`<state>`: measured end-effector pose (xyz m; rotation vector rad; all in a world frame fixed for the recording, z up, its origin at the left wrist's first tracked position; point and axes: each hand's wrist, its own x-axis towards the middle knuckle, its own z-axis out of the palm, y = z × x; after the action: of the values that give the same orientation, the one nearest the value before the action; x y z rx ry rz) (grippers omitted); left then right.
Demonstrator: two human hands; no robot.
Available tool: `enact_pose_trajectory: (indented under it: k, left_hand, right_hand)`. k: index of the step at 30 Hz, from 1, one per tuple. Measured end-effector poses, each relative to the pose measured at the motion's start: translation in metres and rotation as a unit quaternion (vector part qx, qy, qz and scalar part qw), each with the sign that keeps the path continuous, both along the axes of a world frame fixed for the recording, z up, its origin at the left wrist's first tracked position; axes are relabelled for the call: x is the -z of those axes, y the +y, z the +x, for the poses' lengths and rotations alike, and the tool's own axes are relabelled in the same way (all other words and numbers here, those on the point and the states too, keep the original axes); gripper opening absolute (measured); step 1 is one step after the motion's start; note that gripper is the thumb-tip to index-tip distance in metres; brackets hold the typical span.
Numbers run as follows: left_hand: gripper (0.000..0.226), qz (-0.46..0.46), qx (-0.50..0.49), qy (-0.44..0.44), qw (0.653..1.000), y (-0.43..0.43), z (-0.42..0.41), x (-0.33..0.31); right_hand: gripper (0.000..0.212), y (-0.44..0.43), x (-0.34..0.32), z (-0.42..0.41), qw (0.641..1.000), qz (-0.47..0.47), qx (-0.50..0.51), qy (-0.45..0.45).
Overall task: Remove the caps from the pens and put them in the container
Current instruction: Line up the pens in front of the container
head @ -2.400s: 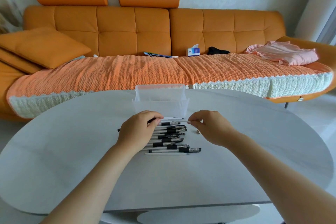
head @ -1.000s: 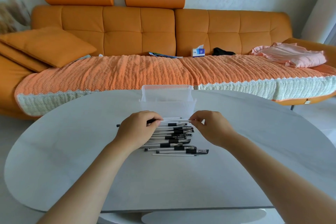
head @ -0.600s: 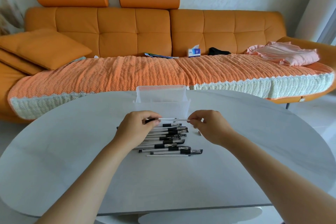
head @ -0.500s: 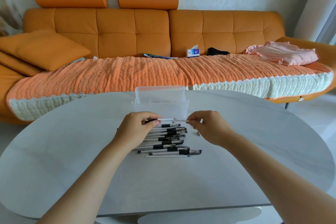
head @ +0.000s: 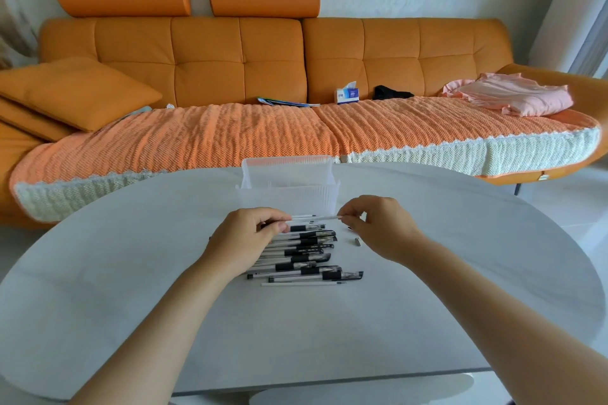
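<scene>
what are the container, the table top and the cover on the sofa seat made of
Container: looks like thin plastic, with milky, see-through walls and fine vertical ribs.
Table top: hard, matte and pale grey with faint marbling. It could be stone or laminate; the look leaves that open.
Sofa cover: woven or knitted fabric, orange with a cream edge, and its surface is ridged and wrinkled.

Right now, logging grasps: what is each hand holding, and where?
Both hold one pen: the left hand grips its left end, the right hand pinches its right tip.
</scene>
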<state>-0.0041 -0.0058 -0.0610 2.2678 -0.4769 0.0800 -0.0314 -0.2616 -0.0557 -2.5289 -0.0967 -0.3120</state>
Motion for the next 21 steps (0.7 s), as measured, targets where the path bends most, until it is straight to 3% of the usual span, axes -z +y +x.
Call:
enact_pose_trajectory:
  k: [3,10,14,21]
  left_hand:
    - [0.023,0.088,0.012,-0.034,0.995,-0.002,-0.006,0.001]
    - [0.012,0.096,0.015,-0.054,0.994,-0.014,-0.011,0.0]
    - [0.01,0.096,0.004,-0.059,0.994,-0.011,-0.009,0.0]
    - [0.016,0.099,0.034,-0.055,0.993,-0.021,-0.018,0.002]
  right_hand:
    - [0.012,0.006,-0.003,-0.003,1.0,0.008,-0.025,-0.01]
    - [0.022,0.019,0.001,-0.004,0.996,0.038,-0.074,0.02]
    - [0.005,0.012,0.001,0.0,0.998,0.04,-0.042,0.023]
    - [0.007,0.027,0.001,-0.007,0.996,0.017,-0.082,0.006]
